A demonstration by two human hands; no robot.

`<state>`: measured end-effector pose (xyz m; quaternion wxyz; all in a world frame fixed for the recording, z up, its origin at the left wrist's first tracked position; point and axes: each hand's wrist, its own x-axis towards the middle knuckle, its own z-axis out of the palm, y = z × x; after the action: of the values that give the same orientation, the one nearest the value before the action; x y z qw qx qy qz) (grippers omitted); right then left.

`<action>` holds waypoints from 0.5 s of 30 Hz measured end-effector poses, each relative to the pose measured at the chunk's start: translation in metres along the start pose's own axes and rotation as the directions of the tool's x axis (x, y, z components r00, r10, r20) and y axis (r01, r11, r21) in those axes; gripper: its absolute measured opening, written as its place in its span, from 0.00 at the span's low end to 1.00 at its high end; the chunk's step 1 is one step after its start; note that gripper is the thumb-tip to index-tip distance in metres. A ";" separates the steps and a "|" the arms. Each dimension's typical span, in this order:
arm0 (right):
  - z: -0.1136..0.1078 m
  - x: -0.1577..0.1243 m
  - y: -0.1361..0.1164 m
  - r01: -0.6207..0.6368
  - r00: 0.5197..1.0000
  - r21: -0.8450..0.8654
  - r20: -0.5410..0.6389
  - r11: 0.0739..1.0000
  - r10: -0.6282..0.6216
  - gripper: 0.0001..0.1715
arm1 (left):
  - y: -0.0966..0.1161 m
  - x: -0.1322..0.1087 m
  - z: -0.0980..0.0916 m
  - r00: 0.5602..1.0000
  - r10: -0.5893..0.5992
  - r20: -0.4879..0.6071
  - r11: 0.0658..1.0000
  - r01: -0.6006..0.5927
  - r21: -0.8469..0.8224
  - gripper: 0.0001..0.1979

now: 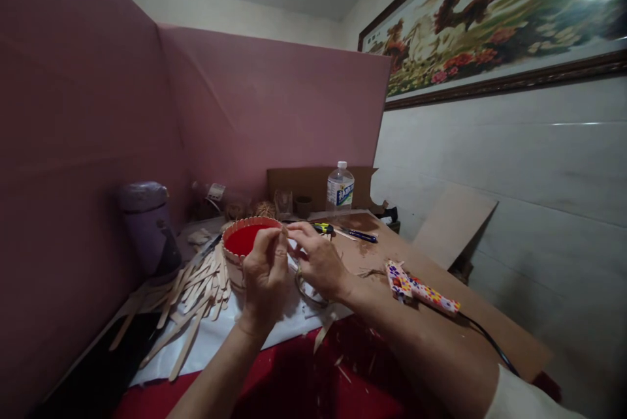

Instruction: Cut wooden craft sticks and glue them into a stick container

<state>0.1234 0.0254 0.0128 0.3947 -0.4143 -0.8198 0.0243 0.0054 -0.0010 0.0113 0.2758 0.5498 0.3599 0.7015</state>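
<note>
My left hand (267,265) is closed in a pinch, thumb against forefinger, in front of a round red container (240,275) with wooden craft sticks set upright around its wall. My right hand (321,263) meets it at the fingertips, its fingers also pinched together. Whatever sits between the fingertips is too small to make out. Under the right hand lies a ring-shaped object (300,283), partly covered. Many loose craft sticks (196,301) are heaped on white paper to the left of the container.
A flower-patterned glue gun (421,292) with a black cord lies at the right. Behind the hands are a dark blue pen-like tool (360,235), a yellow-and-black tool (323,228) and a plastic bottle (340,190). A purple tumbler (149,230) stands left; pink panels (274,106) rise behind.
</note>
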 end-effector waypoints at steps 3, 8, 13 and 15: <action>0.011 0.006 -0.001 0.110 0.988 0.074 0.102 0.991 -0.117 0.26 | 0.001 0.006 -0.005 0.988 0.148 -0.049 0.983 -0.141 0.116 0.07; 0.026 0.025 0.005 0.083 0.993 0.166 0.074 0.983 -0.097 0.12 | 0.002 0.011 -0.007 0.991 0.112 -0.070 0.991 -0.106 0.082 0.09; 0.021 0.043 0.012 -0.040 0.999 0.238 -0.002 0.970 0.041 0.06 | 0.003 0.012 -0.011 0.999 -0.001 -0.045 1.000 0.002 0.018 0.10; 0.015 0.047 0.015 -0.063 0.998 0.270 -0.005 0.961 0.066 0.06 | 0.005 0.013 -0.015 0.996 0.069 -0.062 0.991 -0.062 0.120 0.09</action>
<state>0.1073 0.0729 0.0268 0.4518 -0.3834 -0.7923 0.1455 -0.0121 0.0030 0.0209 0.2075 0.5531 0.3914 0.7056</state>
